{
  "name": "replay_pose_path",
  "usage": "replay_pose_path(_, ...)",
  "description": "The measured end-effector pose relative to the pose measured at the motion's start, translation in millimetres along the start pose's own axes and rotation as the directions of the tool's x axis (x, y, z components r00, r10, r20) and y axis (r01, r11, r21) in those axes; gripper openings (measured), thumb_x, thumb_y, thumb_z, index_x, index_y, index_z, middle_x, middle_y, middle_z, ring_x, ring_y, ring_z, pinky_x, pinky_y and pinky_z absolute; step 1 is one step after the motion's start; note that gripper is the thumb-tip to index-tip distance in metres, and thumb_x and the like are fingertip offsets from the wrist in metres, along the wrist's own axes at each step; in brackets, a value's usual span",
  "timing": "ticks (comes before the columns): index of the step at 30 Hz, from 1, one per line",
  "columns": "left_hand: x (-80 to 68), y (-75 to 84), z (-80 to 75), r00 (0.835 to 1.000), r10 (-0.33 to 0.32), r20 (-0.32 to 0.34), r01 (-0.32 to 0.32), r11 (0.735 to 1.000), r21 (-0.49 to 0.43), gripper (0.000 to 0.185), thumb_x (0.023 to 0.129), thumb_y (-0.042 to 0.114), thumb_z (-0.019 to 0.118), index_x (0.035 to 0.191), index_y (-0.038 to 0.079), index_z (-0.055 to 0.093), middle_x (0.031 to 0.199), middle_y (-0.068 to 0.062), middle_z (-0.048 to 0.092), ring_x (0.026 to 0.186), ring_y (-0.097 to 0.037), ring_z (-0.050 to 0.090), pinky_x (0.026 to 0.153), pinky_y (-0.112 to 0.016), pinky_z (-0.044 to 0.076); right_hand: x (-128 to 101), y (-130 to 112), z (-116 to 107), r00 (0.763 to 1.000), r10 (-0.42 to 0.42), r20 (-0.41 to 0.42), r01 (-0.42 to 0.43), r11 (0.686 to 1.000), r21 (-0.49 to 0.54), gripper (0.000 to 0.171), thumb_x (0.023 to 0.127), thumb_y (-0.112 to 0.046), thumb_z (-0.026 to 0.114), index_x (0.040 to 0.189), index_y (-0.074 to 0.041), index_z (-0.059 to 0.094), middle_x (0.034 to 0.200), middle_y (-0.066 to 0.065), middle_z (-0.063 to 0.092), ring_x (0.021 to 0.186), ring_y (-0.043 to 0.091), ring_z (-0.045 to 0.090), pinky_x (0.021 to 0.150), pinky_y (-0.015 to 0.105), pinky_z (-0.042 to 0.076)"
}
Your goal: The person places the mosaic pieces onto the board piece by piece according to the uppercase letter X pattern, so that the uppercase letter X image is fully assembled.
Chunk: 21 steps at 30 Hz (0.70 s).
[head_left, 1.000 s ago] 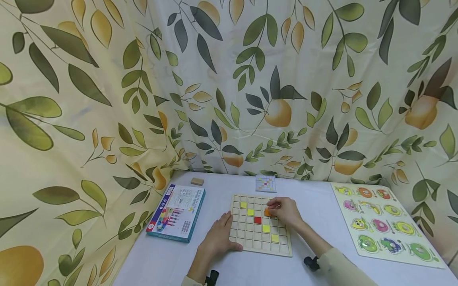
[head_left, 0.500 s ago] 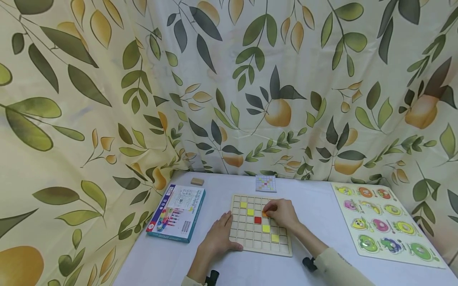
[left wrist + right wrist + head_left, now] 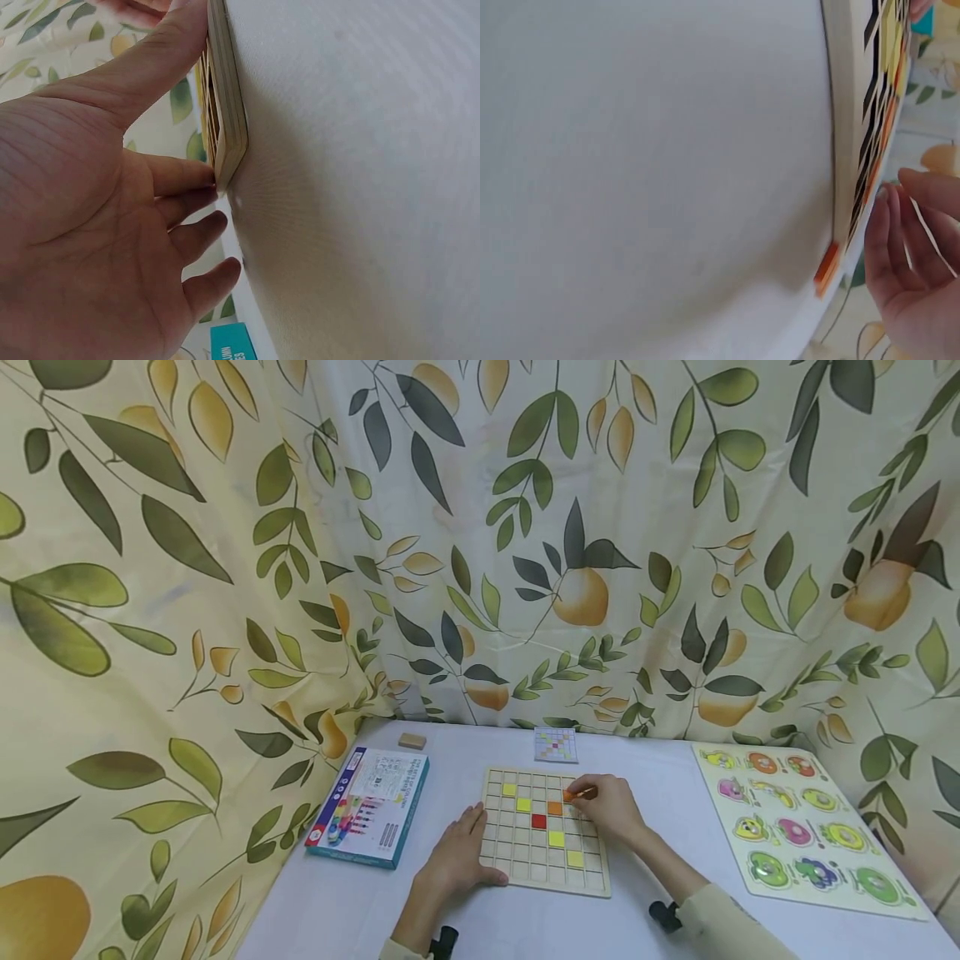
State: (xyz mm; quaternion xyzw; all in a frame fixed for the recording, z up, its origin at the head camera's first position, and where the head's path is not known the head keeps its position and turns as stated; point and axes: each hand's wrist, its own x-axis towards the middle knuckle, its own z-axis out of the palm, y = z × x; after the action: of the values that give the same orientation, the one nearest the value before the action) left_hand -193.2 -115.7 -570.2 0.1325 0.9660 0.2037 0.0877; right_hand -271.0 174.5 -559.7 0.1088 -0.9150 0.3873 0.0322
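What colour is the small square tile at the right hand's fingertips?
Orange; the small square tile shows best in the head view.

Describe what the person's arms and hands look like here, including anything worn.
Both hands are bare, no gloves or rings visible. The right hand comes out of a pale cream long sleeve. The left hand shows a bare forearm. A small black device sits by the right wrist and another by the left.

White table (image 3: 660,793), grid board (image 3: 544,878), box (image 3: 371,807), fruit puzzle (image 3: 806,827), card (image 3: 556,744)
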Motion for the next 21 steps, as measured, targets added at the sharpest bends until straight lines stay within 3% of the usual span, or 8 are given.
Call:
replay_pose_path(11, -1.4, 1.2, -3.2, 1.0, -0.003, 0.008, 0.003, 1.0, -0.01, 0.118, 0.063, 0.06, 0.081, 0.153, 0.004, 0.028, 0.162, -0.008, 0.021, 0.149, -0.027, 0.017, 0.12, -0.045, 0.021, -1, 21, -23, 0.995, 0.045, -0.093, -0.052, 0.996, -0.077, 0.017, 0.081, -0.007, 0.076, 0.097, -0.009, 0.075, 0.083, -0.001, 0.071, 0.076, 0.014, 0.064, 0.064, 0.028, 0.051)
replay_pose_path(21, -1.3, 0.7, -2.4, 1.0, -0.001, 0.005, 0.001, 1.0, -0.005, 0.118, 0.063, 0.06, 0.081, 0.153, 0.004, 0.028, 0.162, -0.008, 0.021, 0.149, -0.027, 0.017, 0.12, -0.046, 0.021, -5, 32, -31, 0.994, 0.101, -0.03, -0.104, 0.986, -0.131, 0.023, 0.077, -0.009, 0.08, 0.098, -0.006, 0.074, 0.091, 0.006, 0.072, 0.077, 0.016, 0.062, 0.065, 0.029, 0.051)
